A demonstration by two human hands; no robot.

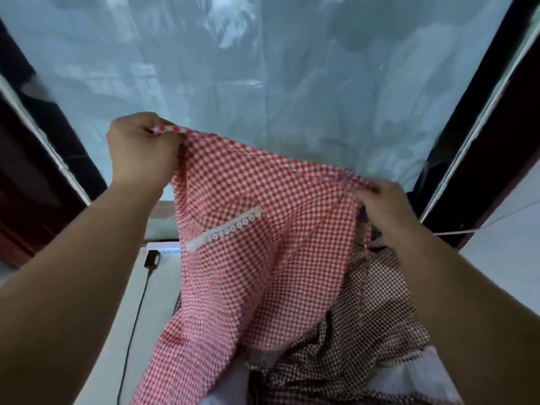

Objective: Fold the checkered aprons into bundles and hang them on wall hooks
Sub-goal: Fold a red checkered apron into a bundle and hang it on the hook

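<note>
A red-and-white checkered apron point(257, 244) with a white lace pocket trim hangs stretched between my hands. My left hand point(140, 147) grips its upper corner, raised at the left. Lower and to the right, my right hand point(385, 203) pinches the other edge of the same apron. Under it lies a dark brown checkered apron point(371, 325), crumpled on a white surface at the lower right. No wall hooks are in view.
Clear plastic sheeting point(263, 68) fills the opening ahead, framed by dark wooden posts point(496, 135) left and right. A black plug with its cable point(152, 260) lies on the pale floor point(157, 293) at the left. A thin white cord point(455, 231) runs at the right.
</note>
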